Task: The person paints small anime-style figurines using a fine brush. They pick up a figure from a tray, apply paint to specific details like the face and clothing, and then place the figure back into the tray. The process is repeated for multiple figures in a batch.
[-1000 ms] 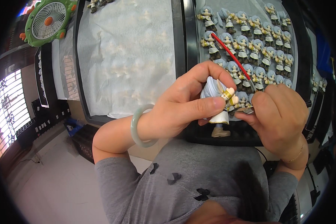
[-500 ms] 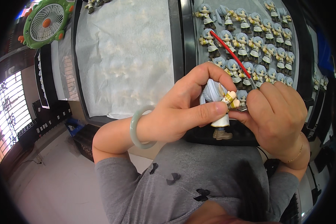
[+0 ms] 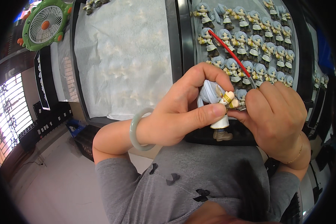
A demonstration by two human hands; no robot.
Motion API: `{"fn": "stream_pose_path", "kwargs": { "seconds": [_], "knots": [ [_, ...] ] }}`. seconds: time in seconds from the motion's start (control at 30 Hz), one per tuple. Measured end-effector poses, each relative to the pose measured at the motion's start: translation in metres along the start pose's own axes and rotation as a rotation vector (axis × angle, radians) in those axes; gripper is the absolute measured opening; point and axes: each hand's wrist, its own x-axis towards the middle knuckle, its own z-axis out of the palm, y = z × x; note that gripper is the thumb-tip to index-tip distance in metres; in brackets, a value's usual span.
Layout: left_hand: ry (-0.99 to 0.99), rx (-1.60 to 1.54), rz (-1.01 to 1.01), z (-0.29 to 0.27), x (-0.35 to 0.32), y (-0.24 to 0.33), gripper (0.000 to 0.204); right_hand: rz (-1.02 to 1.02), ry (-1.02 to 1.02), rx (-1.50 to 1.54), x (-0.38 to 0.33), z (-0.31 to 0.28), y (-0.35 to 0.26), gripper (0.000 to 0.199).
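Note:
Between the thumb and fingers of my left hand is a small figurine with pale blue-grey hair, a white robe with gold trim and brown boots. It is turned sideways, boots toward me. My right hand, close beside it on the right, is closed around a slim red-handled tool with a grey metal lower part. The red handle slants up and left over the tray. Curled fingers hide most of the tool's working end, so its kind and whether it touches the figurine cannot be told.
Rows of matching figurines lie in a dark tray at the right, just beyond my hands. Left of it stands another dark-rimmed tray lined with white paper, a few figurines at its far corner. A green fan is at the far left.
Almost nothing differs. The figurine has shifted very slightly in my left hand, and the whole view has moved a few pixels. Both hands keep their hold.

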Motion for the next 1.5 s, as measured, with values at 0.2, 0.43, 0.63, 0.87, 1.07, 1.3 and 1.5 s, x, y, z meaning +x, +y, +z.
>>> {"fn": "stream_pose_path", "kwargs": {
  "seconds": [0.2, 0.43, 0.63, 0.87, 1.07, 1.3, 1.5],
  "knots": [
    [0.007, -0.028, 0.016, 0.002, -0.001, -0.002, 0.028, -0.017, -0.036, -0.005, -0.001, -0.003, 0.000, 0.035],
    [0.016, -0.032, 0.014, 0.004, -0.001, 0.000, 0.029, -0.002, -0.033, 0.007, -0.001, -0.004, -0.001, 0.034],
    [0.012, -0.010, 0.010, 0.003, -0.001, 0.001, 0.029, 0.021, -0.023, 0.003, -0.002, -0.003, -0.002, 0.034],
    [0.004, 0.002, 0.028, 0.003, -0.001, 0.001, 0.029, 0.013, -0.030, -0.009, -0.002, -0.004, -0.002, 0.034],
    [-0.001, 0.023, 0.041, 0.001, 0.000, -0.001, 0.030, -0.002, -0.020, 0.000, -0.002, -0.003, -0.001, 0.033],
    [0.219, 0.019, 0.117, -0.008, 0.003, -0.005, 0.032, 0.275, 0.046, 0.065, 0.008, 0.004, 0.035, 0.029],
    [0.209, -0.004, 0.040, -0.005, 0.005, -0.004, 0.029, 0.320, -0.430, -0.024, 0.003, 0.041, 0.052, 0.020]
  ]
}}
